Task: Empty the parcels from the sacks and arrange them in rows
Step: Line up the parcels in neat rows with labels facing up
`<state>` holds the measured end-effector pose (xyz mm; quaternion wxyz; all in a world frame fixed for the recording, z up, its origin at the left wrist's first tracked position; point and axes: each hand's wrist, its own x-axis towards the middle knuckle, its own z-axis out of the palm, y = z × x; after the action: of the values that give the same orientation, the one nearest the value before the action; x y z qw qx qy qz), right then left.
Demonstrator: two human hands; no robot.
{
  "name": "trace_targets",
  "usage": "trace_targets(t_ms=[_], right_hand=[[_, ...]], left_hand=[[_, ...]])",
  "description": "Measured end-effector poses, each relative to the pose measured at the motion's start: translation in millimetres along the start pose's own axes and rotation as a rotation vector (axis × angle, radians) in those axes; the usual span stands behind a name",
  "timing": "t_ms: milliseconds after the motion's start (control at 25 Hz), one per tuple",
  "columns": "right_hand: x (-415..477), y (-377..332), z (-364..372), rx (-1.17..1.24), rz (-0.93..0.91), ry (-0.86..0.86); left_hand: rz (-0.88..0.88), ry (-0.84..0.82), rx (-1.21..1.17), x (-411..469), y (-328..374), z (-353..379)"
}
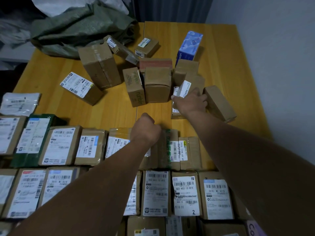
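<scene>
Gripping a labelled box [185, 87] past the far row [64, 145], the right hand [190, 103] is nearer; the left hand [146, 130] rests fisted, empty.

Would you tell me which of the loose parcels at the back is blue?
The tall box at the far right of the pile; the others are brown cardboard.

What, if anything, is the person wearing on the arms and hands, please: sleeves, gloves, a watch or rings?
Nothing that shows. Both forearms are bare to the frame edge, with no sleeve or cuff in view. The left hand and the right hand are ungloved; neither wrist carries a watch or band. No ring shows, though most fingers are hidden.
</scene>
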<state>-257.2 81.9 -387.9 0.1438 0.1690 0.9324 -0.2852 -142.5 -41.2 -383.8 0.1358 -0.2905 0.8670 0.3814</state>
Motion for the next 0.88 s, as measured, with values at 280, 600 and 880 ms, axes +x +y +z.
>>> trace_targets(t_ms=[280, 600, 880], right_hand=[[1, 1, -3, 0.014, 0.046, -0.005], [-49, 21, -64, 0.283, 0.019, -0.148], [-135, 37, -121, 0.584, 0.047, -0.350]], left_hand=[[0.040, 0.007, -0.035, -1, -3, -2], [0.104, -0.042, -0.146, -33, 13, -12], [-0.063, -0.235, -0.625, -85, 34, -39]])
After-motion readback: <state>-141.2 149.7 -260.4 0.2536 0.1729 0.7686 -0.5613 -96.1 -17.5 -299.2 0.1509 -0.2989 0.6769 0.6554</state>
